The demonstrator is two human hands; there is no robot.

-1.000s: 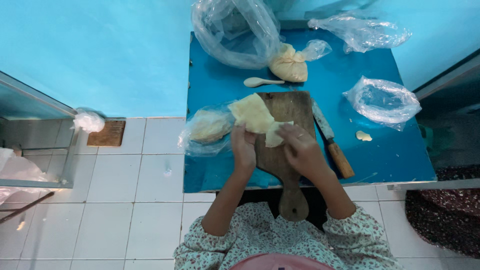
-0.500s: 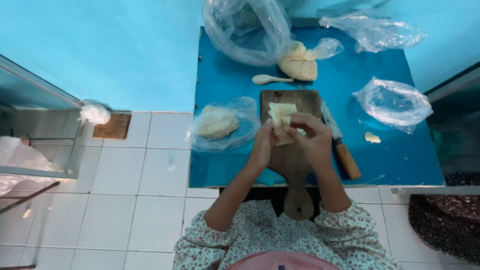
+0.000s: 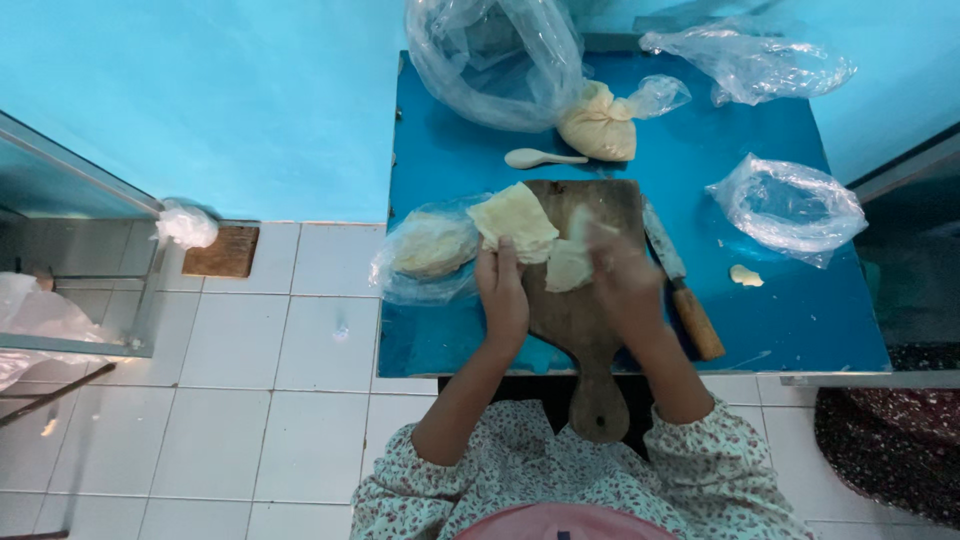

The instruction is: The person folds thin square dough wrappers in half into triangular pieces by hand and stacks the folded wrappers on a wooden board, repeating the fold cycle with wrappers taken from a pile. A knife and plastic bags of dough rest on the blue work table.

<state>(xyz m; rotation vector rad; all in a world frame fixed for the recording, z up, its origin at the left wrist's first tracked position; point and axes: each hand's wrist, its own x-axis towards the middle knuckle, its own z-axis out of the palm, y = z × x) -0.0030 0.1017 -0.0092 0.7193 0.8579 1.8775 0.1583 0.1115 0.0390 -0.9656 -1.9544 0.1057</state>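
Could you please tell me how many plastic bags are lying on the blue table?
5: a large clear bag at the back left, a crumpled bag at the back right, a tied bag of filling between them, an open bag on the right, and a dough bag at the left edge.

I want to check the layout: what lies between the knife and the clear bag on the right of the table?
In the head view, only bare blue table and one small pale dough scrap lie between the knife and the clear bag.
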